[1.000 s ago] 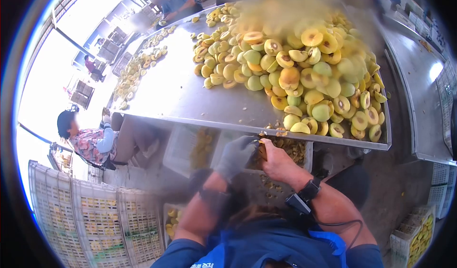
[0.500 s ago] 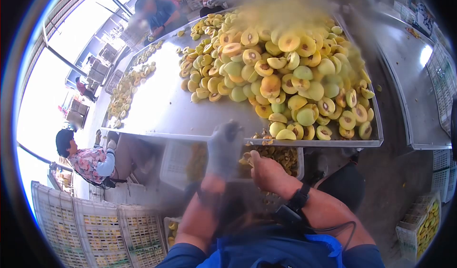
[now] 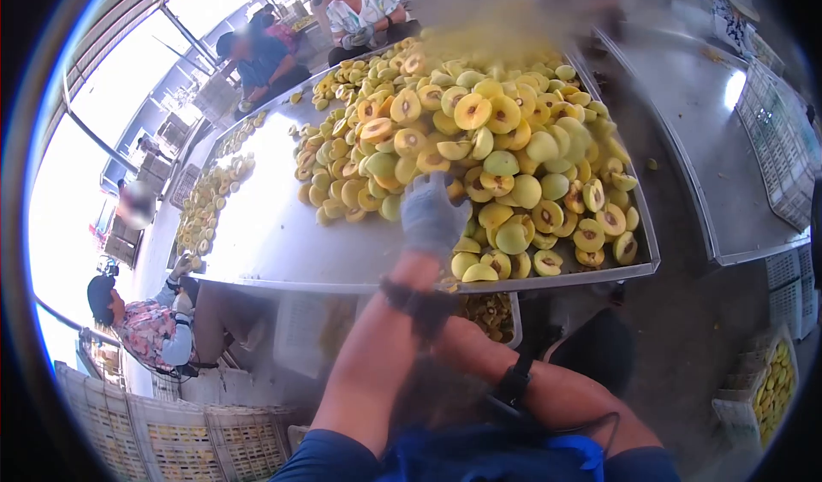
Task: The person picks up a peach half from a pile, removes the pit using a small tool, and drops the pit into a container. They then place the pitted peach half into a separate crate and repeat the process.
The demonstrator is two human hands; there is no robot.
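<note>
My left hand (image 3: 432,215), in a grey glove, reaches over the near edge of the steel table (image 3: 282,251) and rests on the front of a big pile of halved yellow-green fruit (image 3: 488,131). Its back faces me, so I cannot see whether the fingers grip a fruit half. My right hand (image 3: 452,326) is below the table edge, mostly hidden behind my left forearm. Only its wrist, with a black band (image 3: 514,383), shows clearly. A bin of fruit pits (image 3: 495,311) sits under the table edge beside it.
A seated person (image 3: 141,332) works at the table's left side and two more people (image 3: 257,58) sit at the far end. White crates (image 3: 171,439) stand at lower left. A crate of fruit (image 3: 762,392) is at lower right, beside a second steel table (image 3: 711,114).
My left hand rose from below the table edge and moved forward onto the fruit pile. My right hand stayed low and is now covered by the left arm. The view tilted up.
</note>
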